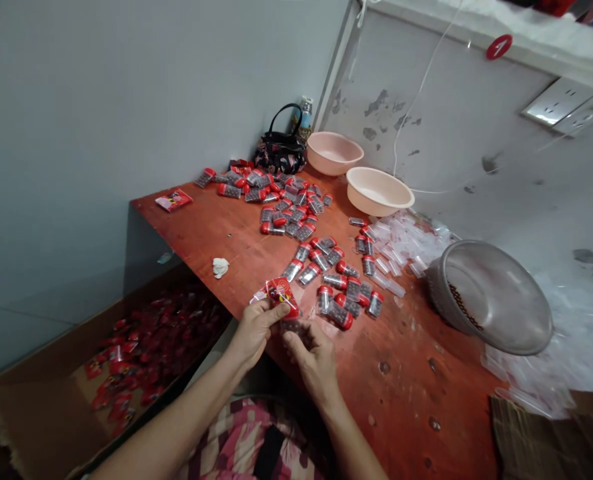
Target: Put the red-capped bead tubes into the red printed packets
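Note:
Between the thumb and fingers of my left hand (253, 333) is a red printed packet (281, 292) with a shiny clear surface. My right hand (317, 360) pinches a small clear container of dark balls (291, 325) just below the packet's lower edge. Whether the container is partly inside the packet I cannot tell. Both hands are close together over the table's near edge. Just beyond them on the red-brown table (371, 393) lie several red-capped containers of dark balls (341, 312). A crumpled white piece (220, 268) is left of the packet.
More filled containers (286, 207) are heaped farther back, near a dark handbag (279, 152). Two basins (333, 150) stand by the wall. At right are clear empty tubes (401, 240) and a metal bowl (496, 300). A cardboard box (51, 420) of red packets sits below left.

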The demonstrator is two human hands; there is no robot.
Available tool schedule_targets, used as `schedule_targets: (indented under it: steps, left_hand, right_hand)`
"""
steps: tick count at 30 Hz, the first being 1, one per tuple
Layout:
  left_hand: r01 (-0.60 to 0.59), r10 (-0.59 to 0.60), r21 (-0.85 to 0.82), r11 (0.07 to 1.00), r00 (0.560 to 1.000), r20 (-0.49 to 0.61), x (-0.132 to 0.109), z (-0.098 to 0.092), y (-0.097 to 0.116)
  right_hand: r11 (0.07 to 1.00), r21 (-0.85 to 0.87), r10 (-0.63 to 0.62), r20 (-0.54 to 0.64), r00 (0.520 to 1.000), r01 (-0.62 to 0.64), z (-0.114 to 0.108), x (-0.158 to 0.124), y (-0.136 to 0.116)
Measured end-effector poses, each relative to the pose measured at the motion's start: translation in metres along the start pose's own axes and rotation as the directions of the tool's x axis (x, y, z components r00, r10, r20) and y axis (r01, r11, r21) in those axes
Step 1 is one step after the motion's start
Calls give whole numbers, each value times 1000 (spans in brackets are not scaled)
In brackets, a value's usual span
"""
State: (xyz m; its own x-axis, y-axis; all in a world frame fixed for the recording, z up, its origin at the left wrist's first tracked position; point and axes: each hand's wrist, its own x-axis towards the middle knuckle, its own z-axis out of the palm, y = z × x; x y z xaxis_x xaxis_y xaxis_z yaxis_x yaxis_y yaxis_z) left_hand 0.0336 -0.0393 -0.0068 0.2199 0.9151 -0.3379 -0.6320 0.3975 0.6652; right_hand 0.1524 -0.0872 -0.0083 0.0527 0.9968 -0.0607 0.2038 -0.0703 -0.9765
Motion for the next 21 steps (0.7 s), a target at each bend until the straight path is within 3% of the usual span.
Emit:
schedule_targets:
  steps: [4, 8, 10, 16, 21]
  left_hand:
    - [37, -36, 90, 995, 999, -6, 0, -3, -1]
    - [28, -34, 166, 986, 999, 35, 1, -5, 3]
    - [46, -54, 186, 981, 998, 40, 2, -5, 6]
    - [2, 9, 263, 965, 999, -40, 1, -1, 2]
    - [36, -41, 236, 971, 999, 16, -3, 0, -9]
  right_hand:
    - [996, -52, -74, -62, 995, 71, -1, 0, 1]
    - [957, 252, 129, 81, 988, -146, -1, 2, 2]
    - [912, 351, 171, 141, 975, -211, -2, 3, 2]
    - [966, 243, 104, -50, 993, -89, -1, 5, 0]
    - [862, 460, 198, 83, 977, -214, 1, 12, 5]
